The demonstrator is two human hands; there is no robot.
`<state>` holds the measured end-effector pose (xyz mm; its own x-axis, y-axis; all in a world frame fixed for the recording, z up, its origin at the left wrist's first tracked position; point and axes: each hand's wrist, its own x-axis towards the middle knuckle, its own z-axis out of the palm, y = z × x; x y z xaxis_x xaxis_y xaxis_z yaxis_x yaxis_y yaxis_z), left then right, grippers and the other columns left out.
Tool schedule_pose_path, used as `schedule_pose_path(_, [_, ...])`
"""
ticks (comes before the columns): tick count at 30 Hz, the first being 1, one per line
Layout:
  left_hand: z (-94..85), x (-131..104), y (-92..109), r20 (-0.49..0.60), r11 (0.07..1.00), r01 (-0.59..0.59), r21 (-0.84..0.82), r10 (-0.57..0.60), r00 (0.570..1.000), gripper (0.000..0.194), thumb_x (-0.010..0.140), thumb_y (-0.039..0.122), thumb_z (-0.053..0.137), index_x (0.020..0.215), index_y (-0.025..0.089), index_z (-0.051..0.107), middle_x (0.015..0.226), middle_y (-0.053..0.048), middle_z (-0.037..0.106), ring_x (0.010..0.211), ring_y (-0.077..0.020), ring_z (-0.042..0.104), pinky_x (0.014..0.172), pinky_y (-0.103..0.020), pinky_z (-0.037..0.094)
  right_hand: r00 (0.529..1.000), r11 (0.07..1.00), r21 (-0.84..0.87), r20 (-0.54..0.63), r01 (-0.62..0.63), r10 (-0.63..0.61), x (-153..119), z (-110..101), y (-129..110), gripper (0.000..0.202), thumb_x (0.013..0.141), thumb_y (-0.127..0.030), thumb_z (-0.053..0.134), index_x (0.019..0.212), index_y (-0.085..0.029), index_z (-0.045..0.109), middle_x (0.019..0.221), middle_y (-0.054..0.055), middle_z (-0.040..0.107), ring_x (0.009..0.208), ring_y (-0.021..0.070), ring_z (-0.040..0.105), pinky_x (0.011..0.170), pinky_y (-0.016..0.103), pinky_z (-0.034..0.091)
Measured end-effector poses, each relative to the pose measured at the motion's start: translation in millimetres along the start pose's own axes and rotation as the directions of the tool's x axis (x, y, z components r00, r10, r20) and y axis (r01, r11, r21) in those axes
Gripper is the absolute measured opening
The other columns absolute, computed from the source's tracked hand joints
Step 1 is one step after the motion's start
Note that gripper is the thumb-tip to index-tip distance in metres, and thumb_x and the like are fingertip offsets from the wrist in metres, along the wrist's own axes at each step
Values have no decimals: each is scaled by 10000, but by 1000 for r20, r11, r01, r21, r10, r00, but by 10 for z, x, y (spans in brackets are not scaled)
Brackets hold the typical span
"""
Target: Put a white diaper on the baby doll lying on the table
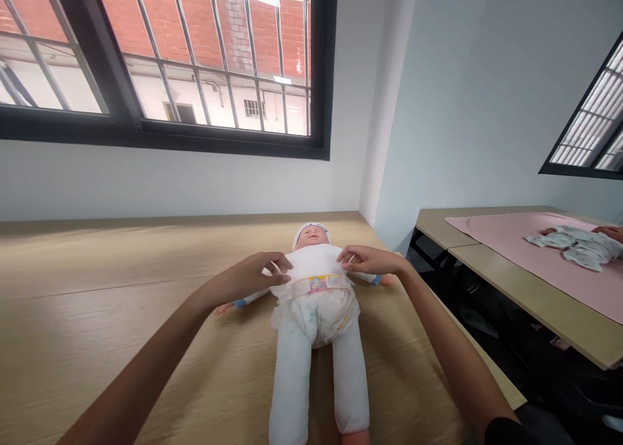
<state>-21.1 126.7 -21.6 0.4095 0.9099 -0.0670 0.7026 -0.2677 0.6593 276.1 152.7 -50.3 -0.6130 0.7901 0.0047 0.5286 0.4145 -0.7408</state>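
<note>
A baby doll (313, 237) lies on its back on the wooden table, head away from me. It wears a white cap, a white top (314, 261) and a white diaper (321, 312) with a colourful printed waistband. Its white cloth legs stretch toward me. At the top's left edge is my left hand (265, 270), fingers curved and thumb apart from them. My right hand (367, 260) mirrors it at the right edge, fingers bent with a small gap to the thumb. Both sets of fingertips are at or touching the cloth just above the diaper's waistband.
The wooden table (146, 341) meets the wall below a barred window (219, 56). To the right, past a gap, a second table (530, 315) carries a pink cloth (516, 237) with another dressed doll (581, 247) on it.
</note>
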Motion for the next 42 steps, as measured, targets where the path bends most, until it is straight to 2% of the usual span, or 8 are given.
schedule_pose_path(3, [-70, -42, -170, 89, 999, 29, 25, -31, 996, 352, 674, 513, 626, 874, 230, 693, 916, -38, 672, 834, -217, 595, 653, -253, 424, 977, 997, 79, -215, 23, -6, -75, 153, 99, 349, 875, -488, 515, 1029, -182, 583, 992, 55, 624, 865, 156, 576, 769, 295, 453])
schedule_pose_path(6, [-35, -22, -252, 229, 999, -44, -20, 47, 972, 294, 687, 470, 620, 806, 211, 689, 828, -23, 664, 786, -195, 584, 664, -247, 410, 896, 987, 157, -441, 22, 50, -126, 516, 270, 365, 866, -529, 492, 946, -179, 559, 878, 38, 612, 743, 152, 565, 713, 308, 460])
schedule_pose_path(10, [86, 23, -212, 245, 992, -63, -111, 89, 966, 242, 639, 420, 673, 720, 197, 624, 748, 5, 633, 744, -175, 573, 684, -252, 420, 815, 944, 316, -569, 91, 112, -183, 998, 496, 367, 874, -553, 457, 929, -200, 540, 918, 55, 609, 853, 187, 566, 791, 327, 463])
schedule_pose_path(13, [182, 73, -224, 218, 974, -80, -211, 126, 968, 243, 630, 393, 700, 710, 187, 598, 713, 8, 611, 705, -157, 550, 653, -249, 415, 781, 910, 401, -600, 107, 173, -200, 1166, 609, 369, 874, -562, 446, 906, -206, 539, 909, 52, 594, 845, 195, 550, 784, 324, 459])
schedule_pose_path(18, [254, 149, -323, 184, 933, -117, -341, 189, 965, 267, 649, 370, 703, 627, 176, 521, 696, 9, 569, 674, -133, 519, 629, -245, 405, 762, 877, 464, -611, 126, 213, -180, 1179, 664, 372, 868, -564, 445, 876, -202, 527, 860, 48, 571, 811, 194, 529, 754, 316, 455])
schedule_pose_path(24, [183, 77, -239, 165, 964, 37, -265, 8, 986, 260, 632, 371, 722, 799, 204, 613, 842, -9, 676, 810, -186, 613, 732, -282, 463, 760, 887, 446, -617, 123, 205, -208, 1175, 622, 334, 883, -526, 453, 893, -202, 538, 883, 47, 578, 828, 192, 541, 768, 310, 449])
schedule_pose_path(34, [250, 34, -93, 155, 931, -31, -364, 94, 983, 316, 596, 362, 766, 777, 198, 565, 781, 11, 627, 769, -161, 587, 717, -282, 458, 751, 874, 466, -626, 140, 213, -206, 1184, 586, 318, 885, -506, 461, 876, -198, 541, 851, 35, 570, 804, 184, 527, 745, 306, 434])
schedule_pose_path(42, [389, 83, -187, 180, 853, 24, -521, 82, 980, 384, 626, 330, 788, 867, 204, 516, 761, 39, 587, 738, -124, 564, 693, -259, 429, 750, 867, 472, -629, 157, 206, -205, 1204, 574, 297, 886, -496, 468, 878, -209, 541, 848, 22, 569, 792, 179, 525, 732, 299, 429])
